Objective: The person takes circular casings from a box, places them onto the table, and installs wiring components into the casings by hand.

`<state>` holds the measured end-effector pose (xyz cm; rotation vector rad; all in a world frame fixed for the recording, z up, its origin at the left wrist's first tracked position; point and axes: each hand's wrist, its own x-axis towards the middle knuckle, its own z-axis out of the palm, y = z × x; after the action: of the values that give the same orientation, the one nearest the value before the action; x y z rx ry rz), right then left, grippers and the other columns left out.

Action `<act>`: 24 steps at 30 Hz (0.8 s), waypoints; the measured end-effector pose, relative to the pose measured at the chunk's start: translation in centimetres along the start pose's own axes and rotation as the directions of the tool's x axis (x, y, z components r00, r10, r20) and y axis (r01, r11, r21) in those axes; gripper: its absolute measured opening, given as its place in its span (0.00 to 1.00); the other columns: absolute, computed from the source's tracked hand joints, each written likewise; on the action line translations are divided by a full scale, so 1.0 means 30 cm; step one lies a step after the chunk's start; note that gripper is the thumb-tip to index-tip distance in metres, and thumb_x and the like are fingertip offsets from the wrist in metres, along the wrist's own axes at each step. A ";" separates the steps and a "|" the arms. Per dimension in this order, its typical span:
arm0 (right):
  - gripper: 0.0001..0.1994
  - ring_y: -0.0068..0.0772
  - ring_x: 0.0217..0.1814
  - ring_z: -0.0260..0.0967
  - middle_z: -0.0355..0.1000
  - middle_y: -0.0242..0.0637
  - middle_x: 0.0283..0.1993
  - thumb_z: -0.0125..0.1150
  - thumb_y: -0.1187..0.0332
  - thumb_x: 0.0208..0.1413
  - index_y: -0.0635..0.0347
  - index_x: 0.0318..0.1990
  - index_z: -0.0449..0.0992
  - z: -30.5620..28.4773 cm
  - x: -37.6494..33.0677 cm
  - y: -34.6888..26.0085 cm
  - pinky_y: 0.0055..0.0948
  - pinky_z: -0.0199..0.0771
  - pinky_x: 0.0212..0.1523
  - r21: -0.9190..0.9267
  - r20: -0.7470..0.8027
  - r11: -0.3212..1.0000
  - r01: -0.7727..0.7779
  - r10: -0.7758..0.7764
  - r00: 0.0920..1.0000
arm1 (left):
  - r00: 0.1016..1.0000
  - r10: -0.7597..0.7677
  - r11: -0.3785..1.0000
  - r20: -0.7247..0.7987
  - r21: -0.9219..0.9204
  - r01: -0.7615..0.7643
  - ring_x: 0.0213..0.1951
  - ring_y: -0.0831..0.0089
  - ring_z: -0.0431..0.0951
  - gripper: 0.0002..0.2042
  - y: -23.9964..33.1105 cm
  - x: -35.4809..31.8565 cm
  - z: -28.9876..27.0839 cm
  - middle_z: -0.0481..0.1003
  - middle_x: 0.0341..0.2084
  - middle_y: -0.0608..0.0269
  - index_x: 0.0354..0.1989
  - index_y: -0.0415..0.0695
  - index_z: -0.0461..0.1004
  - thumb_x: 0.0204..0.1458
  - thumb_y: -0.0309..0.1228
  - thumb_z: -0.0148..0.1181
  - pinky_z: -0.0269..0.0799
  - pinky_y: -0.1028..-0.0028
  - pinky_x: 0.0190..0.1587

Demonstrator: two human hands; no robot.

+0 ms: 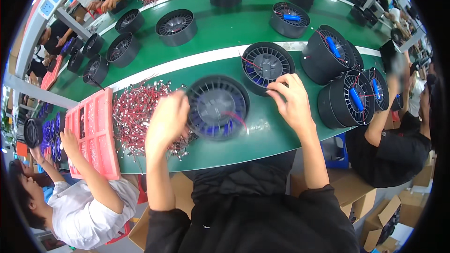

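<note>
My left hand [166, 119], smeared by motion, is closed at the left rim of a black round fan housing [218, 107]. That housing is blurred too; thin slats ring its inside and a red wire shows at its lower right. Farther off stands a second black round fan housing [268, 68], open side up, with a red wire at its left. My right hand [291, 99] has thumb and fingers bent together at this one's near right rim. Next to my left hand lies a heap of red wires with small white connectors [140, 117].
A pink divided tray [93, 133] sits left of the wires, with a white-sleeved person's hand [70, 143] at it. Stacked housings with blue cylinders [347, 98] stand to the right. Several more housings [176, 27] line the green bench beyond a white strip [187, 62].
</note>
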<state>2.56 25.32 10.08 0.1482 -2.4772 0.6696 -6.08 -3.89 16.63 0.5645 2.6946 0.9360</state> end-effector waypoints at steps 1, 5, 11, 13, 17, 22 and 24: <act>0.07 0.41 0.43 0.69 0.71 0.35 0.38 0.70 0.75 0.47 0.59 0.35 0.80 -0.007 -0.006 -0.003 0.38 0.70 0.46 -0.005 0.000 1.000 -0.007 0.007 1.000 | 0.998 -0.055 0.997 0.001 -0.048 0.055 0.16 0.56 0.80 0.15 -0.015 0.043 -0.023 0.74 0.14 0.44 0.30 0.29 0.70 0.65 0.28 0.44 0.77 0.59 0.26; 0.08 0.41 0.41 0.69 0.71 0.37 0.36 0.71 0.77 0.46 0.60 0.35 0.80 -0.034 -0.045 -0.028 0.37 0.70 0.43 -0.009 0.004 1.000 -0.018 0.018 1.000 | 0.996 -0.083 0.997 -0.018 0.000 0.083 0.17 0.57 0.81 0.14 -0.036 0.201 -0.091 0.75 0.14 0.44 0.32 0.27 0.71 0.61 0.28 0.45 0.80 0.59 0.30; 0.08 0.42 0.37 0.70 0.71 0.37 0.34 0.71 0.76 0.45 0.62 0.35 0.79 -0.057 -0.114 -0.098 0.37 0.71 0.40 0.021 0.058 1.000 0.011 -0.012 0.998 | 0.997 -0.076 0.997 0.007 0.033 0.075 0.18 0.59 0.82 0.17 -0.080 0.448 0.000 0.78 0.18 0.43 0.28 0.25 0.72 0.61 0.30 0.47 0.80 0.62 0.32; 0.09 0.42 0.37 0.70 0.71 0.37 0.34 0.71 0.76 0.46 0.63 0.35 0.79 -0.051 -0.144 -0.139 0.37 0.72 0.39 0.075 0.104 0.997 0.027 -0.035 0.994 | 0.993 -0.117 0.991 0.004 0.058 0.117 0.19 0.58 0.82 0.17 -0.054 0.427 0.022 0.79 0.19 0.43 0.29 0.26 0.73 0.61 0.31 0.49 0.80 0.62 0.33; 0.10 0.43 0.36 0.71 0.71 0.38 0.34 0.71 0.76 0.46 0.64 0.37 0.78 -0.036 -0.178 -0.237 0.37 0.72 0.38 0.181 0.194 0.982 0.051 -0.086 0.977 | 0.983 0.064 0.971 -0.172 0.239 -0.021 0.28 0.56 0.83 0.14 -0.089 0.318 0.027 0.79 0.23 0.46 0.32 0.32 0.75 0.60 0.34 0.56 0.79 0.60 0.37; 0.12 0.44 0.37 0.71 0.70 0.40 0.36 0.71 0.74 0.48 0.66 0.40 0.76 0.019 -0.175 -0.338 0.38 0.73 0.38 0.262 0.252 0.962 0.084 -0.152 0.956 | 0.942 0.335 0.852 0.004 0.426 -0.305 0.39 0.53 0.79 0.08 -0.160 0.103 0.022 0.77 0.31 0.54 0.35 0.42 0.77 0.53 0.33 0.66 0.76 0.58 0.41; 0.13 0.44 0.37 0.71 0.69 0.40 0.37 0.71 0.73 0.49 0.66 0.41 0.76 0.036 -0.173 -0.377 0.38 0.73 0.38 0.280 0.263 0.955 0.095 -0.172 0.949 | 0.942 0.336 0.834 0.013 0.460 -0.304 0.40 0.54 0.78 0.08 -0.194 0.075 0.051 0.76 0.32 0.56 0.36 0.43 0.77 0.51 0.31 0.66 0.75 0.58 0.40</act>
<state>9.12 14.75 11.33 0.5474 -2.6057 0.9765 -9.21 -6.30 11.56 1.1283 2.9487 0.3695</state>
